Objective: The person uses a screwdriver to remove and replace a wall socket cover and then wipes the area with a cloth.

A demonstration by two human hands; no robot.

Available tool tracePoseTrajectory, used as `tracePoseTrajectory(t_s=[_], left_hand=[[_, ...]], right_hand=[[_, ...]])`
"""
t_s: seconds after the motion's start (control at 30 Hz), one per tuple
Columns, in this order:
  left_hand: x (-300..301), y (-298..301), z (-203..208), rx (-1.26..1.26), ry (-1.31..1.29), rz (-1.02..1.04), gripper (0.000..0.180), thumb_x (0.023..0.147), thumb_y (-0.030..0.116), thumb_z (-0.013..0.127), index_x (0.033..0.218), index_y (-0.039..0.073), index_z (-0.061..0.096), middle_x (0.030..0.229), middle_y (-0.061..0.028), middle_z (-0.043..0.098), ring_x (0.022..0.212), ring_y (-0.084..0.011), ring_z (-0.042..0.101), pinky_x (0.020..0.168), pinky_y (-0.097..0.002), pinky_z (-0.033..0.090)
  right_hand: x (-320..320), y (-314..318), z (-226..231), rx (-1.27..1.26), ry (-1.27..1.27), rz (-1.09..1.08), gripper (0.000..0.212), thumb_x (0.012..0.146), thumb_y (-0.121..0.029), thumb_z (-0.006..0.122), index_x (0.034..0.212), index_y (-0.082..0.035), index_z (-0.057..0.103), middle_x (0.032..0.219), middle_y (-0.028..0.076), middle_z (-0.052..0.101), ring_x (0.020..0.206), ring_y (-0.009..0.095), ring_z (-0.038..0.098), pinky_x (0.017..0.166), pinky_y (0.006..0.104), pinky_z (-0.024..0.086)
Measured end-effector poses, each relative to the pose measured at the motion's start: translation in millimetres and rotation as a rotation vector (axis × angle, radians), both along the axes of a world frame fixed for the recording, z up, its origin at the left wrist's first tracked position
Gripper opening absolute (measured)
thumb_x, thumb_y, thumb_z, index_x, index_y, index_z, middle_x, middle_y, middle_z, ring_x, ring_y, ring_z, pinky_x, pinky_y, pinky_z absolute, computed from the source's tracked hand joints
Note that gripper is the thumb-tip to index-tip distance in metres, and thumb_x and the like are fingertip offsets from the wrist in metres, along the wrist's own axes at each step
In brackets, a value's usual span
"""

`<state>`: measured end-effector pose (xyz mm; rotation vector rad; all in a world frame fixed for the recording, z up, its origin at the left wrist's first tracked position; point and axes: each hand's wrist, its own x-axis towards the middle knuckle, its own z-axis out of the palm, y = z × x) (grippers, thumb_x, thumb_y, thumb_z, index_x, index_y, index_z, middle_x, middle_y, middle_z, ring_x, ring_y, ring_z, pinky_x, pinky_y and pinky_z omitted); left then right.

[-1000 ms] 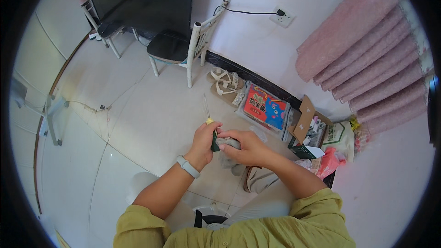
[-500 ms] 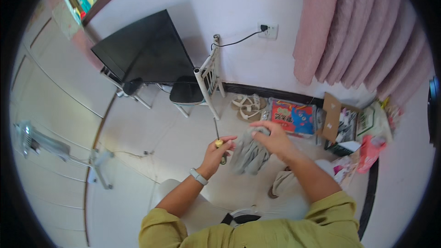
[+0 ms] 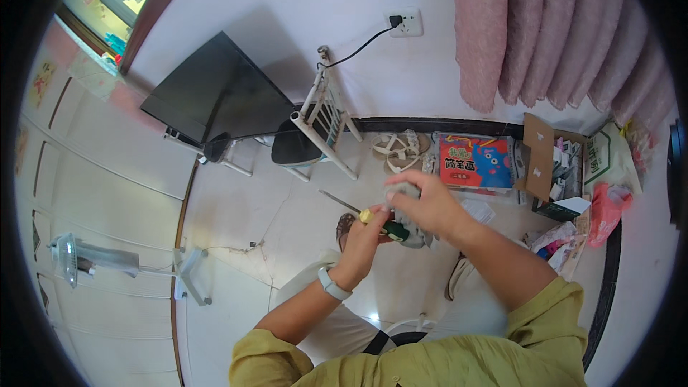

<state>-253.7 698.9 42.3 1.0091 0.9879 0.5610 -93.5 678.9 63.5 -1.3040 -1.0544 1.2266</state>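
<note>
My left hand (image 3: 362,245) is closed around a screwdriver (image 3: 395,231) with a yellow and dark green handle. The screwdriver's thin shaft slants up and to the left, away from me. A crumpled grey cloth (image 3: 413,242) is gripped in my right hand (image 3: 432,209); its fingers bend over the top of it. The cloth lies right beside and behind the green end of the handle, and the two hands almost meet. Whether the cloth presses on the handle is hard to tell.
Ahead, a black flat screen (image 3: 218,93) leans on chairs, with a white metal chair (image 3: 326,132) beside it. Sandals (image 3: 398,150), a red and blue picture book (image 3: 476,163) and an open cardboard box (image 3: 539,158) line the wall. A white stand (image 3: 192,279) is on the left.
My hands have come together, bringing the cloth up against the handle's end. The screwdriver has tipped from nearly upright to slanting left. My view has shifted a little.
</note>
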Motion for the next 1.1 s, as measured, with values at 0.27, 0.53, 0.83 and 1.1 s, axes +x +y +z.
tracePoseTrajectory(t_s=[0.27,0.53,0.83,1.1], left_hand=[[43,20,9,-0.129,-0.033,0.062,0.035,0.088,0.027,0.049,0.117,0.006,0.051,0.100,-0.0002,0.058,0.087,-0.0086,0.055,0.075,-0.0243,0.044],[75,85,6,-0.134,-0.096,-0.112,0.031,0.089,0.025,0.047,0.115,0.008,0.052,0.096,0.0003,0.058,0.088,-0.0086,0.055,0.076,-0.0264,0.045],[120,144,-24,0.096,-0.042,-0.400,0.030,0.090,0.022,0.047,0.115,0.007,0.051,0.099,0.0005,0.058,0.088,-0.0076,0.055,0.075,-0.0245,0.045],[153,167,-18,0.276,-0.265,-0.186,0.044,0.088,0.015,0.049,0.127,-0.003,0.040,0.108,-0.0078,0.054,0.097,-0.0126,0.051,0.083,-0.0247,0.042]], right_hand=[[29,19,-2,0.071,-0.169,-0.078,0.026,0.077,-0.015,0.062,0.100,-0.004,0.060,0.086,0.011,0.064,0.080,0.016,0.061,0.072,0.0277,0.047],[53,67,-13,0.180,-0.354,-0.251,0.025,0.078,-0.016,0.063,0.100,-0.004,0.061,0.088,0.010,0.064,0.082,0.016,0.060,0.074,0.0274,0.047],[93,97,-28,0.149,-0.452,-0.378,0.025,0.078,-0.017,0.063,0.099,-0.004,0.061,0.087,0.009,0.064,0.078,0.014,0.060,0.070,0.0277,0.047],[107,125,-12,0.113,-0.258,-0.451,0.025,0.082,-0.019,0.062,0.100,-0.002,0.060,0.087,0.007,0.064,0.079,0.012,0.059,0.071,0.0260,0.048]])
